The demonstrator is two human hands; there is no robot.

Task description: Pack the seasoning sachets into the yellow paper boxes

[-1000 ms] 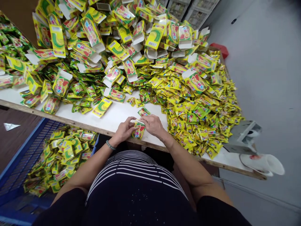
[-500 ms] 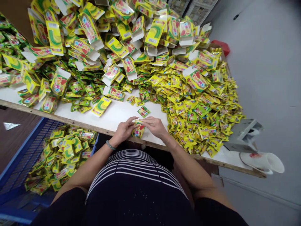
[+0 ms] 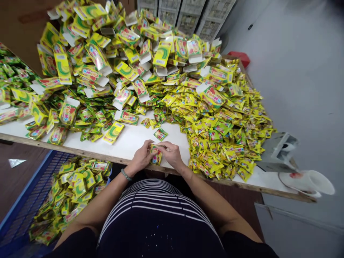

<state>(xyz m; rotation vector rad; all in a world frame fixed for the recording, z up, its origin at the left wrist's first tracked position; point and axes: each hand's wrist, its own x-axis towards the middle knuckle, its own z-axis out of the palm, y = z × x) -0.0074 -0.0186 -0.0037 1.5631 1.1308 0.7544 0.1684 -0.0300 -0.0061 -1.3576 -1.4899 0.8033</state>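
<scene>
The head view has a blue crate [image 3: 29,200] of yellow-green packs low to the left of the grip. Closer, left of the grip and farther from the person, a yellow carton [image 3: 114,132] lies on the white tabletop [image 3: 131,139]. The left hand [image 3: 142,157] grasps the left side of a small box [image 3: 156,158], and the right hand [image 3: 172,154] has its fingertips at the upper end. The box is between the hands, over the table's front edge; its face is yellow and green with red and pinkish print, partly covered by fingers. Just beyond the grip lies a green sachet [image 3: 160,134]; to the right rises a heap of yellow sachets [image 3: 223,143]. Compared with a second ago, both hands remain on the box, the green sachet shows more fully, and more white crates [image 3: 188,16] appear beyond the heap.
</scene>
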